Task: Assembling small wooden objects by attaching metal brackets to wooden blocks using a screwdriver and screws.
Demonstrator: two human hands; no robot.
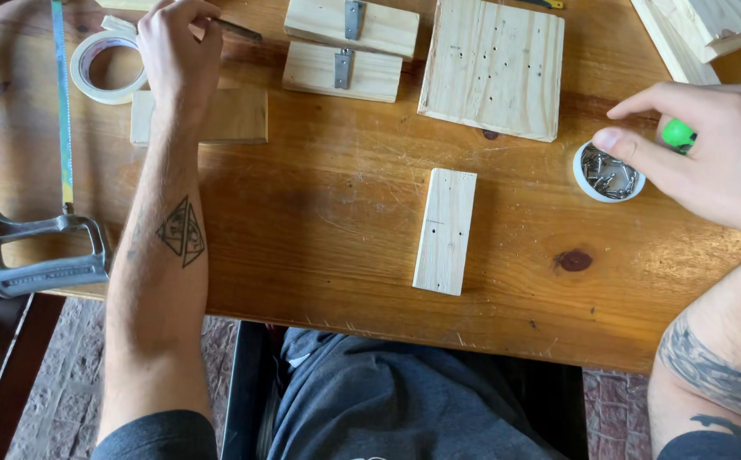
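head view: i look down on a wooden table [319, 221] from my seat.
right hand [711, 162]: curled over a small white cup [582, 175] of screws [609, 175] at the table's right side, thumb tip at the rim; a green handle [678, 134] shows between my fingers, so it is gripping that.
left hand [174, 51]: far left, fingers pinched shut on a thin dark tool [238, 31].
beside left hand: tape roll [102, 64], and a flat wood block [234, 115] under the wrist.
centre: narrow strip [445, 230] with small holes, lying alone.
far edge: two blocks with hinges [349, 47], drilled square board [494, 68].
left edge: hacksaw [12, 230].
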